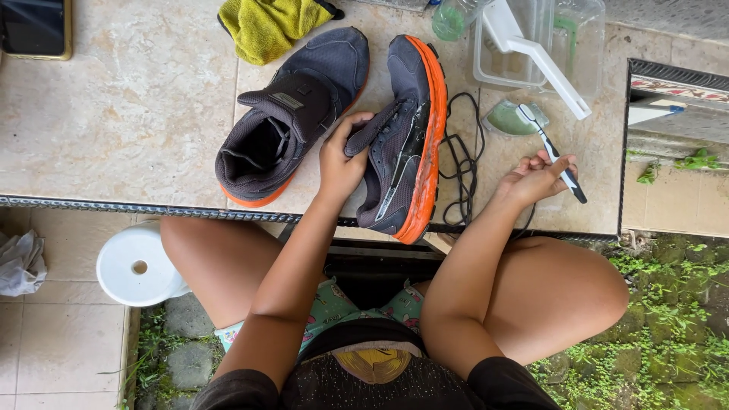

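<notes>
A beige tiled ledge [129,114] carries two dark shoes [285,114] [402,144], a yellow cloth [269,24], black laces [459,163], a clear tub [516,57] and a phone [34,29].

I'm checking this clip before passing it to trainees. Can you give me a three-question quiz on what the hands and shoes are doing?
1. True or false: the left hand grips the shoe on its side.
2. What does the right hand hold? A) toothbrush B) yellow cloth C) laces
3. How does the other shoe lie on the tiled ledge?

Key
1. True.
2. A, the toothbrush.
3. Flat on its sole, opening up, left of the tipped shoe.
</notes>
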